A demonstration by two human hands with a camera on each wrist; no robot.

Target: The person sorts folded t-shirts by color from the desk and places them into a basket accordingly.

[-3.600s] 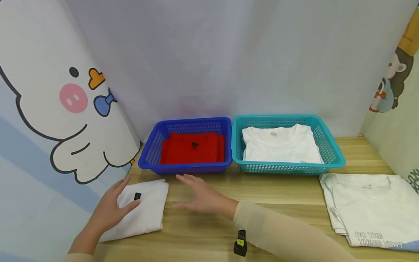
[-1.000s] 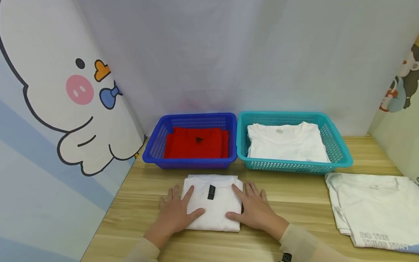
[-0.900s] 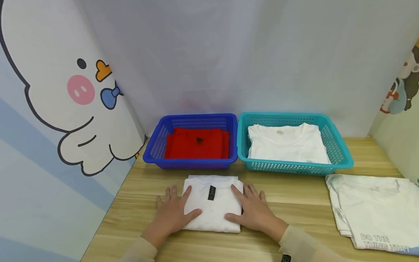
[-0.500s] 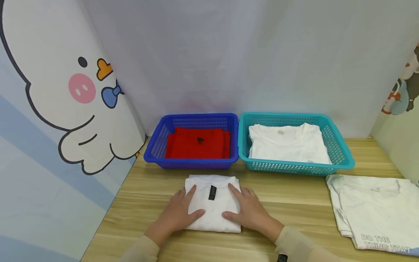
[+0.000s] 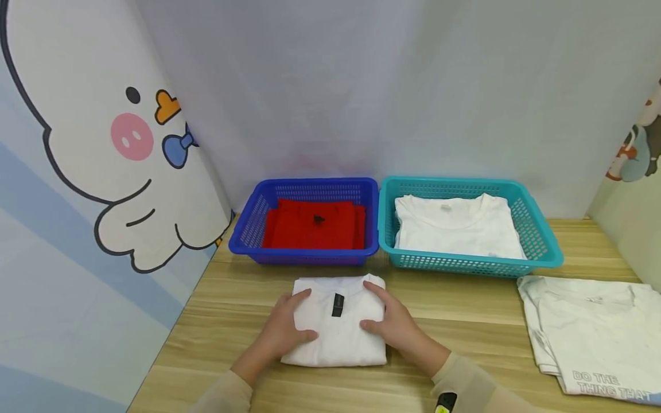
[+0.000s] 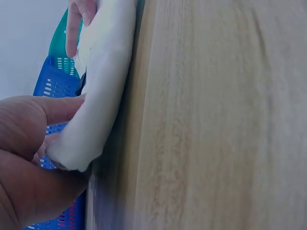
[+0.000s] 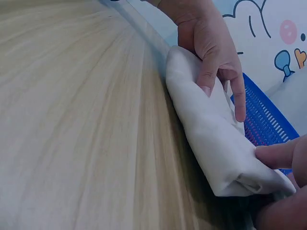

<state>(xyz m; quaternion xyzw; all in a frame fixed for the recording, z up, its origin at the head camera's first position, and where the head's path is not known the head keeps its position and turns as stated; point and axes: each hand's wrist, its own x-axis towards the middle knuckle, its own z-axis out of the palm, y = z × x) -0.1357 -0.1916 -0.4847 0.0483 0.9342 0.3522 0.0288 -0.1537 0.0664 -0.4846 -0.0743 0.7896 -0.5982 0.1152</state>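
Observation:
A folded white shirt [image 5: 343, 341] with a black neck label [image 5: 337, 305] is between both hands, in front of the blue basket. My left hand [image 5: 280, 330] grips its left side, thumb on top and the other fingers tucked under the edge. On the opposite side, my right hand [image 5: 400, 331] pinches the shirt the same way, its index finger reaching up by the collar. In the left wrist view the shirt's near edge [image 6: 103, 96] sags between the hands, close over the table. The right wrist view shows the folded layers at the shirt's corner [image 7: 244, 184].
Behind the shirt stands a blue basket [image 5: 304, 256] holding folded red clothing [image 5: 310, 232]. A teal basket [image 5: 465, 264] with a folded white shirt [image 5: 457, 229] is beside it. More folded white shirts [image 5: 594, 332] lie on the wooden table [image 5: 465, 321] at the right. Printed curtains border the left.
The white shirt has come from the left of the table to the middle. The hands lay flat along its sides; now their fingers have slipped under its edges and grip it.

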